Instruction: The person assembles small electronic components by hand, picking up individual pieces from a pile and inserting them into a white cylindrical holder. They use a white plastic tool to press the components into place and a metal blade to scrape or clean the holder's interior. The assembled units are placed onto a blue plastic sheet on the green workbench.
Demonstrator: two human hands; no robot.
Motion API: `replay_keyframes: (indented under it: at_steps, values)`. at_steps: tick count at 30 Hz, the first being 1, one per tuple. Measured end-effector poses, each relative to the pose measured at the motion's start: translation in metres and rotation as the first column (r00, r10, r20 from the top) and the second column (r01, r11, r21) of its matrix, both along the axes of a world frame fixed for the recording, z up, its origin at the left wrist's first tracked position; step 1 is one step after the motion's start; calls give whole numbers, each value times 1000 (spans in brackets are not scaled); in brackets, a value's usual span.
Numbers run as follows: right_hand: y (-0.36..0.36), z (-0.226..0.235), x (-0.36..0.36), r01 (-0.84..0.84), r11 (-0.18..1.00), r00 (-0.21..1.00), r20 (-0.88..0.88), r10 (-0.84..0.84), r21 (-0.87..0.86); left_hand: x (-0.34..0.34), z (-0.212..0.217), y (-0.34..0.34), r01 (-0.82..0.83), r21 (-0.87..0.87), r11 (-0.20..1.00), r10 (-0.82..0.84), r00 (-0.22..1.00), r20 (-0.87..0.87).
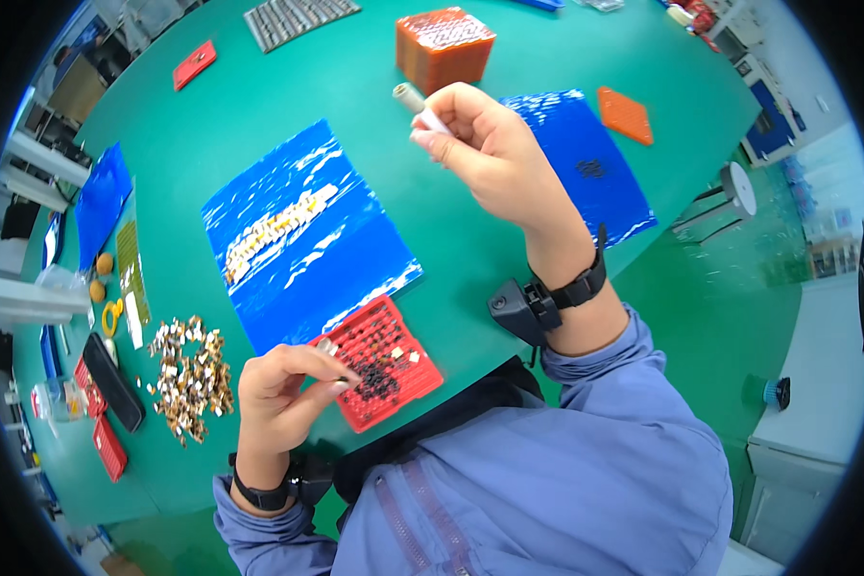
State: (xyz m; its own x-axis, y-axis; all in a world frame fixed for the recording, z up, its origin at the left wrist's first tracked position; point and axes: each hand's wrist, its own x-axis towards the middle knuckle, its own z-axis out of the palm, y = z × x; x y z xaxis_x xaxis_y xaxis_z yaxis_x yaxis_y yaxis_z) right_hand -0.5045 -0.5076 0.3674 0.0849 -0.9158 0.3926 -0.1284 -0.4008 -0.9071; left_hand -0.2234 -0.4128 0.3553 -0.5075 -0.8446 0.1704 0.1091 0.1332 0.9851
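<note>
My right hand [485, 149] is raised above the green table [211, 125], its fingers closed on a small white pen-like tool [418, 104]. My left hand [283, 389] pinches a tiny metal part [328, 348] beside a red perforated tray [382, 363] that holds several small dark parts. Left of that hand lies a heap of small gold-and-silver parts [190, 372]. Beyond the tray lies a blue plastic sheet [302, 240] with a row of pale parts [276, 228] on it.
A second blue sheet [595, 168] with dark bits lies right of my raised hand, next to an orange tray [626, 115]. A stack of orange trays [444, 46], a grey grid tray [298, 19] and a red tray [194, 64] sit far back. Scissors, black pouch and red trays line the left edge.
</note>
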Motion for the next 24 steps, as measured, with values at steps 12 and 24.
replay_keyframes:
  at_steps: [12,24]
  values:
    - [36,-8,-71,431,892,297,-911,-285,-139,1,1,0,-4,246,969,66,967,-245]
    - [18,-1,-54,428,903,117,-993,-29,24,4,2,-3,32,261,965,38,965,-258]
